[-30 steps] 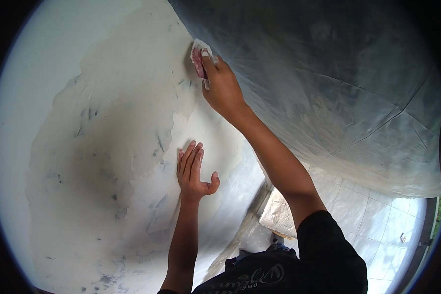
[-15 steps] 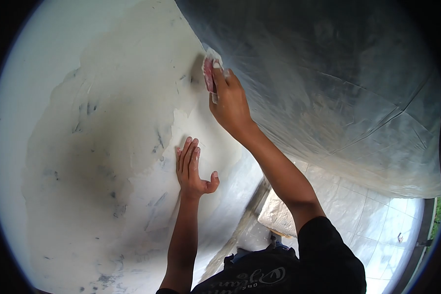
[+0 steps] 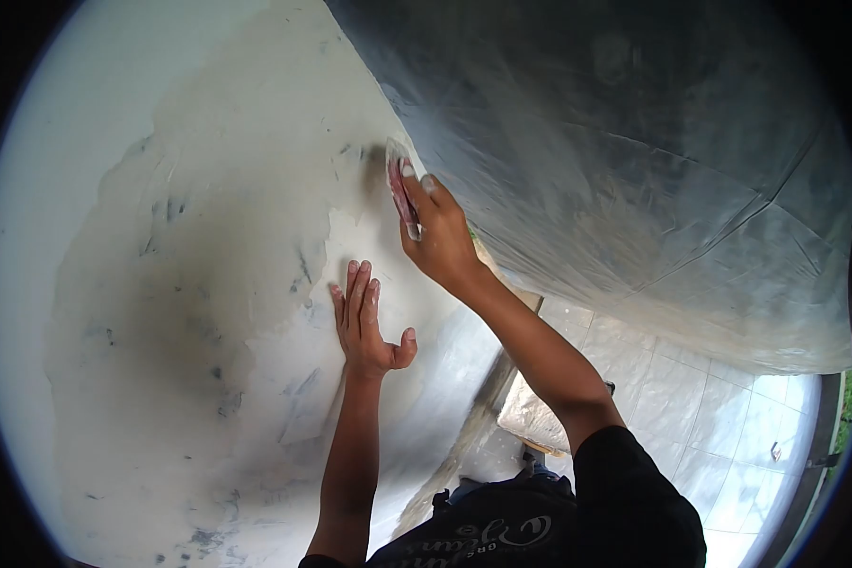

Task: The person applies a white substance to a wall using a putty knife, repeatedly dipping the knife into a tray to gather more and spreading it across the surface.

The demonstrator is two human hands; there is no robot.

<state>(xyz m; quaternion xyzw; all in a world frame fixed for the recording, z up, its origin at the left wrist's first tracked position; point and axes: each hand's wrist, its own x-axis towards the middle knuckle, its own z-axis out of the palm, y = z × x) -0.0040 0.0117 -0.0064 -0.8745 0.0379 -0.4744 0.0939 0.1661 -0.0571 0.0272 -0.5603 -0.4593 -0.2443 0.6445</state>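
My right hand (image 3: 439, 227) is closed around a piece of sandpaper (image 3: 399, 189), reddish and coated in white dust. The sandpaper lies against the wall (image 3: 208, 218) near its edge, beside the grey plastic sheet. Lower and to the left, my left hand (image 3: 363, 322) rests flat on the wall with its fingers stretched and thumb out, holding nothing. Pale filler patches and dark smudges mark the wall around both hands. Whitish dust shows on my fingertips.
A large grey plastic sheet (image 3: 634, 170) hangs along the right side. Below it, a tiled floor (image 3: 672, 407) runs to a dark frame at the far right. A whitish block-like object (image 3: 530, 417) sits near my body.
My right hand has moved down along the wall edge with the sandpaper. My left hand stays flat on the wall, almost in place.
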